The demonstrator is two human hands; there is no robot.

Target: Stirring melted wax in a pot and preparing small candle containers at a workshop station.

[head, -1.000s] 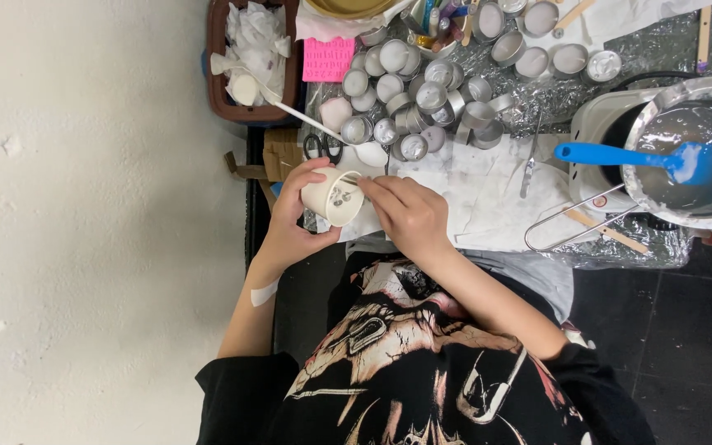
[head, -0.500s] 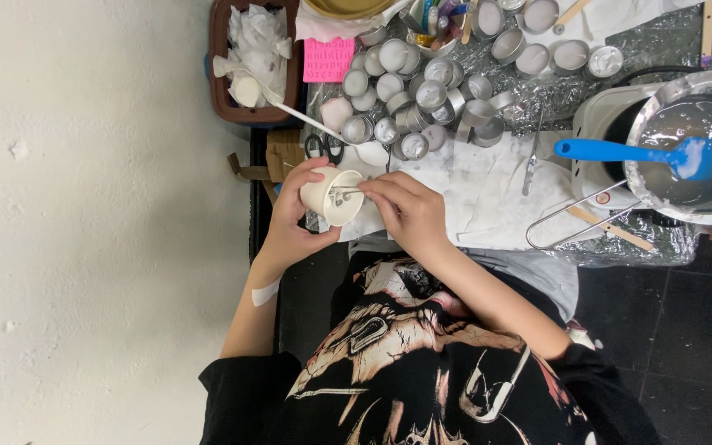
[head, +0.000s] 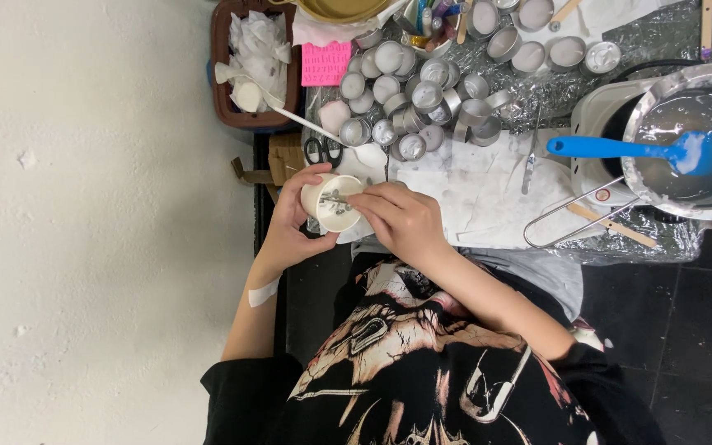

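My left hand is wrapped around a small white cup, holding it on its side with the mouth turned towards me. The fingertips of my right hand reach into the cup's mouth, pinching a small metal wick piece. Both hands hover just in front of the table's near edge, above my black printed shirt.
On the foil-covered table are several small metal tins, black scissors, a pink mould and a brown tray of white wax pieces. At the right stands a pot of white wax with a blue spatula, beside wire tongs.
The cup and both hands stay in nearly the same place; my right fingertips have shifted slightly at the cup's mouth.
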